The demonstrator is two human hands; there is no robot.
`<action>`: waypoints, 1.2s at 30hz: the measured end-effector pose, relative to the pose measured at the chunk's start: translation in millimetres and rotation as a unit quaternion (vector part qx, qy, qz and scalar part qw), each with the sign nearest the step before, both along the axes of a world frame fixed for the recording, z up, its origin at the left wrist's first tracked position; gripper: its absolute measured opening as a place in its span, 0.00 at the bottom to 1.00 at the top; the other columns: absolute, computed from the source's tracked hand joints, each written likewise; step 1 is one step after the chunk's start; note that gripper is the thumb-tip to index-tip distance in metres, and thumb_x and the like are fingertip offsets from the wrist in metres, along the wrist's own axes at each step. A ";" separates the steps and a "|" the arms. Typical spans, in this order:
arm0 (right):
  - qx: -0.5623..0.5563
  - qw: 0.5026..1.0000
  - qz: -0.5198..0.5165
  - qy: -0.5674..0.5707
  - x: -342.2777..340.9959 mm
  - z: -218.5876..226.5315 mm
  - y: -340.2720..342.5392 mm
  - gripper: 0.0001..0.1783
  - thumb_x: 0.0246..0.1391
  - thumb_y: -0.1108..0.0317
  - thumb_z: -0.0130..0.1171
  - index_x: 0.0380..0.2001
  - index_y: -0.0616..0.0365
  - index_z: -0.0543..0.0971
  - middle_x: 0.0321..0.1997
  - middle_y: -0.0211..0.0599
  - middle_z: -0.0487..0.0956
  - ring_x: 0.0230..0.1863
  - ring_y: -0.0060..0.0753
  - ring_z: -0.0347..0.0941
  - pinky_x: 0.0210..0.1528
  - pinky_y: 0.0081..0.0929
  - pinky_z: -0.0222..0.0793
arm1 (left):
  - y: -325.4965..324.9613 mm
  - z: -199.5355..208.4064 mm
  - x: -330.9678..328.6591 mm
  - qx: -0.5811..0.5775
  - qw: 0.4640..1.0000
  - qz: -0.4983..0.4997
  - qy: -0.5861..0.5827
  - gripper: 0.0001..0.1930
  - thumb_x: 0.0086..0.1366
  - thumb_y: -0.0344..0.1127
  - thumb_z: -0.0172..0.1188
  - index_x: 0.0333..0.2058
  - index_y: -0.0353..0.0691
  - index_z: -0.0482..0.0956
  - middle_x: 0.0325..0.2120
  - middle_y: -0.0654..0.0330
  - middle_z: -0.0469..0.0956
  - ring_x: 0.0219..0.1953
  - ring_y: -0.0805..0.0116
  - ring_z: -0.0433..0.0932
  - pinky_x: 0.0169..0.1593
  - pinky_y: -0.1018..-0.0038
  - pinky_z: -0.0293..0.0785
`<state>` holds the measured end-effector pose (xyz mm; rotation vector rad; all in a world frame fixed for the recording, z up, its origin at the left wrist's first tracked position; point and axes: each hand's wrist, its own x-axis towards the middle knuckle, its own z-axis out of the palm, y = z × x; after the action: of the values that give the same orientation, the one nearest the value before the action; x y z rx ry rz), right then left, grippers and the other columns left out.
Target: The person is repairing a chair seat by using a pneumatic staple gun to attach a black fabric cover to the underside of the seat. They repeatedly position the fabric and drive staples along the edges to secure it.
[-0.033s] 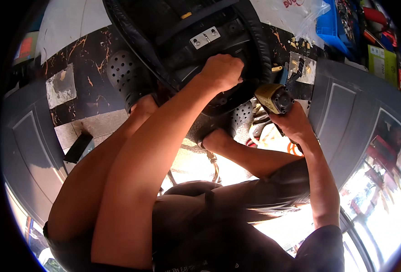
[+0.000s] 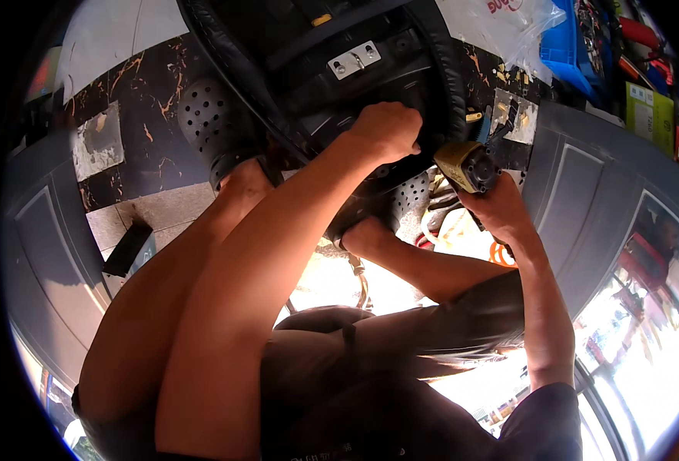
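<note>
While a blue bin (image 2: 559,48) holds jumbled items, the black padded shell (image 2: 453,86) carries a silver plate (image 2: 353,61). The right hand (image 2: 499,207) wraps its fingers round the power tool (image 2: 461,164), just beside the shell's rim; the left hand (image 2: 389,132) curls its fingers over the shell, whether gripping anything I cannot tell.

Black seat (image 2: 293,100); silver plate (image 2: 355,61) on seat; olive-and-black power tool (image 2: 462,164) right of seat; grey hole-dotted clog (image 2: 203,111) left.
</note>
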<state>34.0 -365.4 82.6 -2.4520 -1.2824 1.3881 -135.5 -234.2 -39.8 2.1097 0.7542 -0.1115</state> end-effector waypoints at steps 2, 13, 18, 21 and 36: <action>-0.033 0.999 0.008 -0.023 0.7 -8.8 5.4 0.17 0.45 0.66 0.60 0.38 0.65 0.80 0.33 0.58 0.82 0.41 0.56 0.81 0.41 0.41 0.74 | -10.6 -3.6 3.8 0.005 1.000 -0.014 -0.012 0.13 0.54 0.45 0.71 0.33 0.45 0.85 0.27 0.53 0.83 0.35 0.51 0.84 0.40 0.59 0.79; -0.005 1.000 0.005 -0.006 6.3 -37.6 -1.4 0.14 0.45 0.70 0.59 0.37 0.66 0.80 0.29 0.57 0.82 0.37 0.59 0.80 0.38 0.41 0.74 | -20.8 -18.1 7.9 0.070 0.996 0.026 -0.045 0.06 0.54 0.32 0.60 0.25 0.43 0.86 0.25 0.53 0.84 0.31 0.53 0.85 0.34 0.61 0.82; 0.023 0.999 -0.026 0.014 7.3 -41.8 -0.1 0.15 0.46 0.69 0.60 0.38 0.65 0.80 0.31 0.56 0.82 0.39 0.56 0.81 0.38 0.40 0.74 | -18.1 -21.9 10.1 0.071 0.996 0.001 -0.048 0.06 0.53 0.31 0.60 0.26 0.42 0.86 0.27 0.52 0.84 0.33 0.52 0.85 0.36 0.61 0.82; 0.009 1.000 0.001 0.012 7.8 -37.2 4.1 0.15 0.46 0.69 0.60 0.38 0.64 0.80 0.31 0.56 0.82 0.39 0.57 0.81 0.39 0.41 0.74 | -16.7 -19.9 10.4 0.074 0.996 -0.012 -0.046 0.06 0.54 0.31 0.60 0.27 0.42 0.86 0.29 0.52 0.84 0.35 0.52 0.85 0.37 0.61 0.82; -0.021 0.998 0.052 -0.013 9.7 -30.3 10.0 0.22 0.46 0.71 0.65 0.47 0.63 0.78 0.40 0.39 0.84 0.40 0.25 0.78 0.45 0.29 0.73 | -14.2 -10.4 16.7 0.054 0.998 0.014 0.003 0.10 0.58 0.29 0.55 0.32 0.39 0.86 0.34 0.49 0.85 0.40 0.51 0.85 0.40 0.60 0.83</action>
<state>43.7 -355.5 52.3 -2.4722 -1.4202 1.4252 -118.8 -248.3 -50.2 2.2015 0.8095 -0.0638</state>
